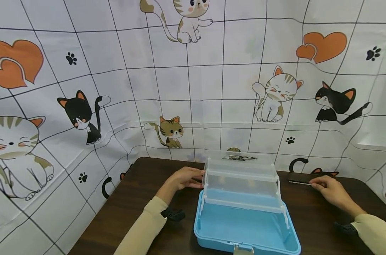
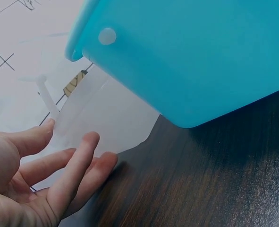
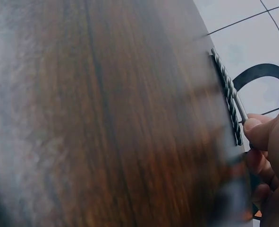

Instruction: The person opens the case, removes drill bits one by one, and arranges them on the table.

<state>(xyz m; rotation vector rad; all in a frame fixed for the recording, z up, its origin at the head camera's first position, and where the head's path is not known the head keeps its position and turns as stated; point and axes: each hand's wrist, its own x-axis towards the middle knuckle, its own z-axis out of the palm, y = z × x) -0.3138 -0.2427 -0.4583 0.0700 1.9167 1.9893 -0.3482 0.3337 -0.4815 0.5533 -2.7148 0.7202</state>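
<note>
A light blue plastic box (image 1: 213,243) stands open on the table, its clear lid and trays (image 1: 240,180) raised at the back. My left hand (image 1: 188,178) touches the left side of the clear lid, fingers mostly straight; in the left wrist view its fingertips rest by the lid's edge. At the right, my right hand (image 1: 331,189) pinches a thin silver drill bit (image 3: 240,104) by its smooth end between thumb and finger. Right beside that bit, a dark twisted shape (image 3: 234,118) lies along the table edge; whether it is another bit or a reflection I cannot tell.
Several drill bits (image 1: 240,157) lie at the top of the raised lid section. The dark wooden table (image 1: 138,198) ends at a cat-patterned cloth wall (image 1: 205,106). A metal latch (image 1: 243,250) hangs at the box front.
</note>
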